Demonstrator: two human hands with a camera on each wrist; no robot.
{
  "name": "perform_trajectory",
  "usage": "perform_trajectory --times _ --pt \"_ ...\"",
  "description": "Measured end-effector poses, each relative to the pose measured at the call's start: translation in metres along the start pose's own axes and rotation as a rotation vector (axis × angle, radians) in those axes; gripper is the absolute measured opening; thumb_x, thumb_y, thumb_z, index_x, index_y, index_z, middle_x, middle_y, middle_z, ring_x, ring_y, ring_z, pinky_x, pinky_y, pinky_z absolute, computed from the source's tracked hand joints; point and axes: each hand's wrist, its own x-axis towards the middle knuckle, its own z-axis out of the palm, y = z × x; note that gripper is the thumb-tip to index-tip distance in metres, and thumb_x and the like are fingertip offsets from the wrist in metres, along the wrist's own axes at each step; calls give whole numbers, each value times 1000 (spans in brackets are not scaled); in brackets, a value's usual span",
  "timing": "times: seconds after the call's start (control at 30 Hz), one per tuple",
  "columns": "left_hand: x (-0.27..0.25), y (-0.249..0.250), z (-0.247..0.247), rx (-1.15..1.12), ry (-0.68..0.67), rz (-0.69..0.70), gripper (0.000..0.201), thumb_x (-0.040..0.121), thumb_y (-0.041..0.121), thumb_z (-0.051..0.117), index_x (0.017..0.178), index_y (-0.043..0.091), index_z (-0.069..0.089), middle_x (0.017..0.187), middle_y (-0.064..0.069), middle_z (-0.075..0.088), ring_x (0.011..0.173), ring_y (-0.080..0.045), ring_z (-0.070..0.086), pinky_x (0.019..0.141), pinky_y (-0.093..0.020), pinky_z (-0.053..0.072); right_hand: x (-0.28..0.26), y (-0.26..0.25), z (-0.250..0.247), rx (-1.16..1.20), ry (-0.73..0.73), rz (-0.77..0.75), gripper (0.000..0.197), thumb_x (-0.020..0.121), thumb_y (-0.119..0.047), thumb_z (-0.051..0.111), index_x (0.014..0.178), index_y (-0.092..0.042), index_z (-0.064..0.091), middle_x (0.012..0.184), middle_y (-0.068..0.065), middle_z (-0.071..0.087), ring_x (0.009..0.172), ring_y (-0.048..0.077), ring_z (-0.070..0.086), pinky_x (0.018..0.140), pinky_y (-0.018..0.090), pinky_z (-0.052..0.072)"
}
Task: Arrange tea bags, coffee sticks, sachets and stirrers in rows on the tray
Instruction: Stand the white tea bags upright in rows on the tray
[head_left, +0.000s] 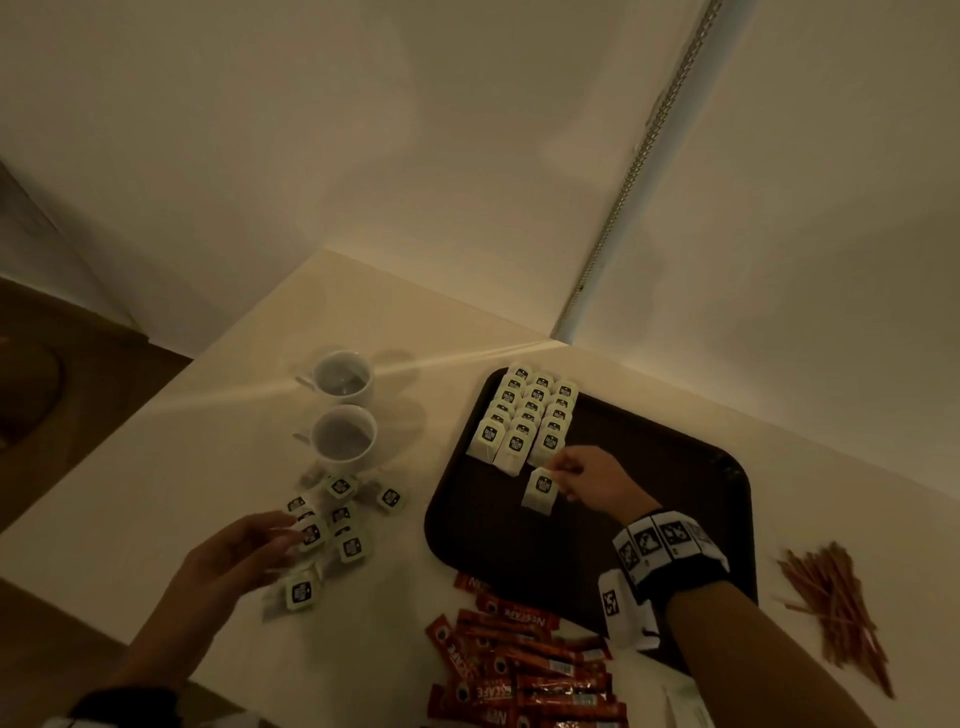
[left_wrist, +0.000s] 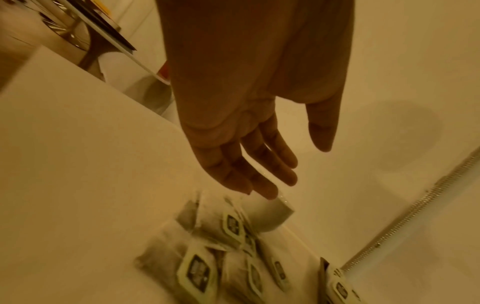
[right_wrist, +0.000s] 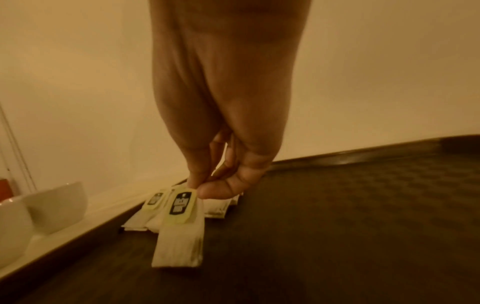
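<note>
A dark tray (head_left: 649, 499) lies on the white table, with three rows of white tea bags (head_left: 522, 415) at its far left corner. My right hand (head_left: 569, 475) pinches one tea bag (head_left: 541, 491) by its top, just in front of the rows; in the right wrist view this tea bag (right_wrist: 179, 230) hangs with its lower end on the tray (right_wrist: 337, 226). My left hand (head_left: 260, 540) hovers open over a loose pile of tea bags (head_left: 337, 525) left of the tray, fingers straight above the pile (left_wrist: 207, 257) and holding nothing (left_wrist: 259, 174).
Two white cups (head_left: 343, 410) stand behind the loose pile. Red coffee sticks (head_left: 519, 670) lie heaped in front of the tray. Brown stirrers (head_left: 836, 608) lie to the tray's right. Walls close the table's far sides.
</note>
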Motion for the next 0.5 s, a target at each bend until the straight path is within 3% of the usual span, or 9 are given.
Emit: perform_trajectory --times 0.1,0.2,0.37,0.5 --pt "-6 -8 -12 24 54 -70 19 91 4 51 105 7 64 92 -7 74 89 -31 64 76 -33 52 10 3 4 44 60 25 19 92 -10 55 111 -8 60 104 4 59 82 9 57 62 16 46" --pt "-10 -9 -21 37 87 -113 20 94 5 48 106 9 64 94 -7 73 92 -32 63 81 -38 49 19 4 5 83 142 31 14 91 -9 57 104 -7 61 101 8 62 79 10 57 62 16 47" --pt "-14 -7 -26 37 116 -131 21 96 5 46 106 10 63 93 -4 73 91 -30 64 66 -23 56 32 2 7 77 244 43 12 89 -10 61 100 -5 62 101 9 63 87 16 59 74 27 53" --pt "-15 -8 -27 35 119 -140 21 96 6 46 106 11 64 94 -4 73 93 -31 64 81 -39 49 38 -1 6 42 279 56 11 88 -10 62 98 -6 63 107 10 64 94 21 61 87 34 53"
